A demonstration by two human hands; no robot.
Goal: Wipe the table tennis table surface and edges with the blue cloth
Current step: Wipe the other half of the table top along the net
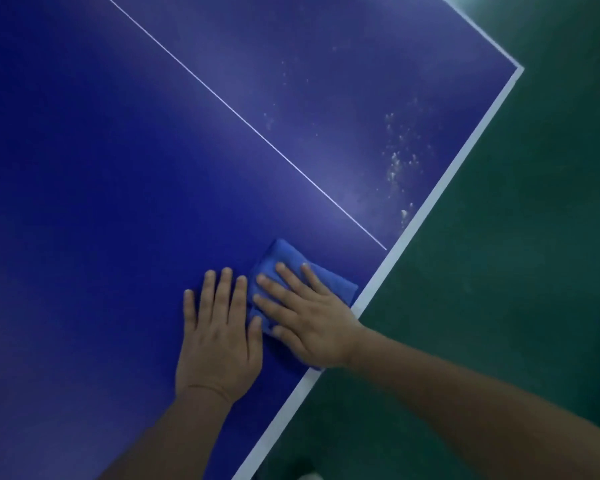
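I am pressing my right hand (pixel 307 315), fingers straight and spread, flat on the folded blue microfibre cloth (pixel 326 277), which is lying on the dark blue table tennis table top (pixel 101 185) just inside its white painted edge band (pixel 440 188). My left hand (pixel 219 327) is resting flat on the bare surface beside the cloth, fingers straight, its thumb touching the cloth's near side. The patch of pale dusty specks (pixel 399 157) is lying ahead of my right hand, beyond the thin white centre line (pixel 243 116), strung out alongside the edge band. I judge the coming stroke should be running forward along that band, and my right hand is the nearer one.
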